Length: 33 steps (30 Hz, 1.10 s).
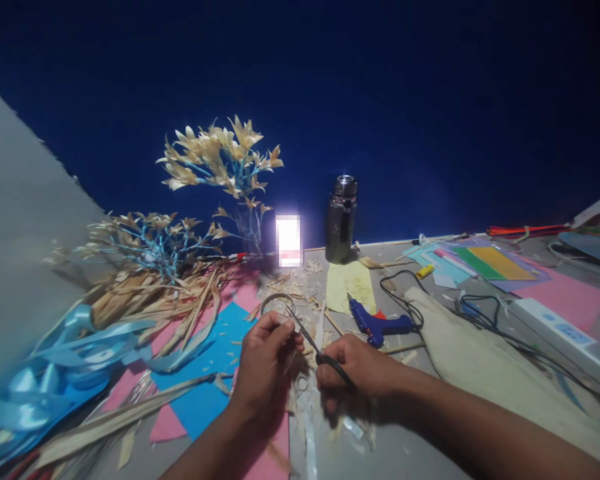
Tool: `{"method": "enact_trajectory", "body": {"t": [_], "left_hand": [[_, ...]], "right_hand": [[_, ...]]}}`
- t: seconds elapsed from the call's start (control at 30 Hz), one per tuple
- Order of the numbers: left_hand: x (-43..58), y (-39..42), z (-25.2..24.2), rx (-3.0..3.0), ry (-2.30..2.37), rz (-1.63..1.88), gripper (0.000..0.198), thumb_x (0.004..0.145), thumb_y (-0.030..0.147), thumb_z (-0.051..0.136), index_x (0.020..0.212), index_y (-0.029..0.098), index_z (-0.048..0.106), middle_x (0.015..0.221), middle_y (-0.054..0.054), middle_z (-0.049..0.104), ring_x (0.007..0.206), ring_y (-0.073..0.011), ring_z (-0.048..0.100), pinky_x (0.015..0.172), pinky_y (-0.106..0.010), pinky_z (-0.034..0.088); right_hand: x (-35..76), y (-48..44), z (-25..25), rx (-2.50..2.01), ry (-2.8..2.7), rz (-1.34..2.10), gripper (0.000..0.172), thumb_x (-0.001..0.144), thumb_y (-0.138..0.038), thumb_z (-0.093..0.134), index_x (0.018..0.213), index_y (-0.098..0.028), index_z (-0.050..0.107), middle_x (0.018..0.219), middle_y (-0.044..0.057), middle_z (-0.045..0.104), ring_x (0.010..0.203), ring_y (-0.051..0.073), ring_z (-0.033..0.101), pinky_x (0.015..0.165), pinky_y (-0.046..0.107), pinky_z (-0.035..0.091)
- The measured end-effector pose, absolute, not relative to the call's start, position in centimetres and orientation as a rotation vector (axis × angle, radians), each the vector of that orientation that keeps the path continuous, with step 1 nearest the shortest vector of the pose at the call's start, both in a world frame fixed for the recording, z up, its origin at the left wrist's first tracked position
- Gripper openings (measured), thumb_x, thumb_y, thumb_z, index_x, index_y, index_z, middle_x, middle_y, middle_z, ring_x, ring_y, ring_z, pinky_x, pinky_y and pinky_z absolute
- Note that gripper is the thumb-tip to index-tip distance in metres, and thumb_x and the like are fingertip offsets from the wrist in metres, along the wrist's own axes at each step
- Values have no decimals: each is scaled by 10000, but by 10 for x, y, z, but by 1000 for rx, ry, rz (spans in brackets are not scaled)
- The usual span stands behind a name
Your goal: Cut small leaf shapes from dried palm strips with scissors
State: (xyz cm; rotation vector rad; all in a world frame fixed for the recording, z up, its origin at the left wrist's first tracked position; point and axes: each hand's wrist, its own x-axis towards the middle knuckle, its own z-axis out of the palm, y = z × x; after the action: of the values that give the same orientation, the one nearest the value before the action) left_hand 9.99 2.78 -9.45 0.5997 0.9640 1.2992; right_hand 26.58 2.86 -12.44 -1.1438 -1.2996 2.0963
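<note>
My right hand is wrapped around the dark handles of a pair of scissors, whose blades point up and to the left. Close by on the left, my left hand has its thumb and fingers pinched together right beside the blades. A thin curved strip loops above its fingertips; whether it is wire or dried husk I cannot tell. Pale husk scraps lie scattered under and beyond both hands. Just beyond my right hand rests a blue glue gun on its side.
Husk flowers on blue stems stand back left, above dried husks. Light-blue ribbon and blue paper lie left. A dark flask stands behind. A cable runs near a white power strip at right.
</note>
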Motion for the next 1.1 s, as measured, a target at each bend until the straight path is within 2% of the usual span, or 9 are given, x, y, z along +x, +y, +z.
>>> {"method": "enact_trajectory", "body": {"t": [0.37,0.63,0.97,1.03,1.1], "left_hand": [[100,28,-89,566,940,1319,245,761,261,782,794,217,544,638,18,630,596,-123,588,555,-199,464],[96,36,-87,619,951,1380,232,729,241,773,740,195,546,595,15,606,537,-119,563,490,-185,437],[95,33,-85,577,955,1385,265,683,240,808,738,191,553,618,30,604,540,-108,578,503,-184,451],[95,34,-86,565,936,1375,271,687,233,813,749,194,552,614,38,593,528,-103,570,484,-176,431],[97,33,-88,564,915,1351,267,705,228,811,781,204,556,599,51,578,513,-104,562,471,-177,420]], "right_hand": [[268,30,-121,-1172,-1302,2096,305,708,-348,759,587,-156,555,505,-1,629,393,96,555,366,170,360],[269,33,-122,-1197,-1369,2078,295,733,-340,733,585,-166,545,487,-17,601,403,90,543,364,163,359],[268,28,-113,-1245,-1310,2073,338,728,-339,733,526,-173,519,406,-36,526,300,50,387,294,167,221],[265,28,-113,-1233,-1298,2060,342,734,-360,740,545,-163,533,442,-15,559,322,57,420,312,172,237],[262,28,-112,-1174,-1199,2016,329,704,-377,788,615,-151,564,518,-5,600,389,71,484,373,177,323]]}}
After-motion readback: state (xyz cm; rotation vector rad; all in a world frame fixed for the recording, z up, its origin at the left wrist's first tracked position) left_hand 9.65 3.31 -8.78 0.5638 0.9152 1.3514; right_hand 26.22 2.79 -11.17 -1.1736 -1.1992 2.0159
